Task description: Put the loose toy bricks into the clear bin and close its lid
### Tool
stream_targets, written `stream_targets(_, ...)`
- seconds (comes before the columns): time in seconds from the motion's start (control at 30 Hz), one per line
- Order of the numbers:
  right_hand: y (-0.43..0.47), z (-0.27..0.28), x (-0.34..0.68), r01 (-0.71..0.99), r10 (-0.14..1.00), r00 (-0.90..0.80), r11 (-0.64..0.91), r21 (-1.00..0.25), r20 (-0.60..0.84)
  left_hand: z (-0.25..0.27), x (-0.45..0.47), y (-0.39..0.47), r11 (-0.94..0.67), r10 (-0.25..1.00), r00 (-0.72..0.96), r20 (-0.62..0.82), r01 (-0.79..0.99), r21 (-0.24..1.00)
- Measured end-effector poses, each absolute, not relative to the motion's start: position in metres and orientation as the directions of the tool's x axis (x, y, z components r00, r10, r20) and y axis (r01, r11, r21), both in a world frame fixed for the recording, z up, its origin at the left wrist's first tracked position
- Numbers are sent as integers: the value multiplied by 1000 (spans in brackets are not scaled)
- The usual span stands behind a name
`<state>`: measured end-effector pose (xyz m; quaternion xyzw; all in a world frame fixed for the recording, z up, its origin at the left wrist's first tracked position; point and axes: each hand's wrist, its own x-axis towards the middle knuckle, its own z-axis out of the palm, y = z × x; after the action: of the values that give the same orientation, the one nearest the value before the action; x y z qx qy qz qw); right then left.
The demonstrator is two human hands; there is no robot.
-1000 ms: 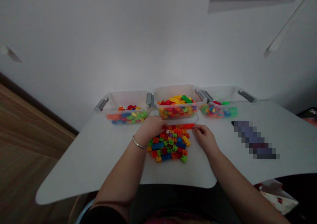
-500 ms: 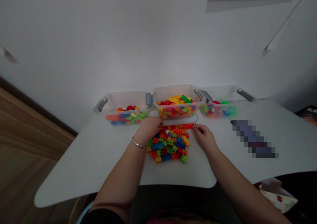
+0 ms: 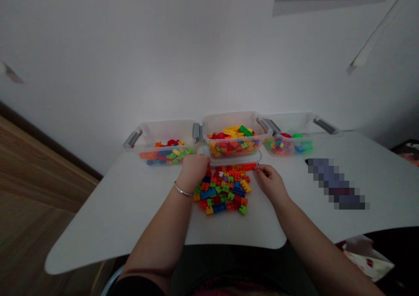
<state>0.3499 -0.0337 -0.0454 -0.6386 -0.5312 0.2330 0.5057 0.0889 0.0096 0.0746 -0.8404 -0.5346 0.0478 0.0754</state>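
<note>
Along the back of a pile of mixed plastic building bricks (image 3: pixel 221 190) runs a straight row of red and orange building bricks (image 3: pixel 247 167). The fingers of my right hand (image 3: pixel 271 180) are pinched at the right end of this row. At the opposite end, my left hand (image 3: pixel 194 173), with a bracelet (image 3: pixel 182 190) on its wrist, is closed with the fingers curled down. Its fingertips are by a red brick (image 3: pixel 208 173) at the row's left end. Whatever they hold is hidden by the hand.
Three clear bins stand against the wall: a left bin (image 3: pixel 170 128) of bricks, a middle bin (image 3: pixel 229 118) of bricks and a right bin (image 3: pixel 293 120) of colourful round pieces. A blurred-out object (image 3: pixel 337 187) lies to the right on the white table (image 3: pixel 137 226).
My left hand has shifted slightly left, showing more of the bricks at the row's left end. My right hand stays at the right end.
</note>
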Motion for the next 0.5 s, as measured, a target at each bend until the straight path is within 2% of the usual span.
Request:
stream_targets(0.17, -33, -47, 351, 445, 917, 323, 70, -893, 233, 73, 90, 10, -409, 912, 411, -16, 903, -131)
stream_targets(0.37, -34, -46, 350, 440, 921, 322, 57, -896, 217, 68, 101, 4, -340, 939, 343, 1, 932, -122)
stream_targets(0.5, -35, -44, 349, 427, 920, 327, 62, -902, 218, 68, 100, 5, -355, 934, 357, -1, 928, -117)
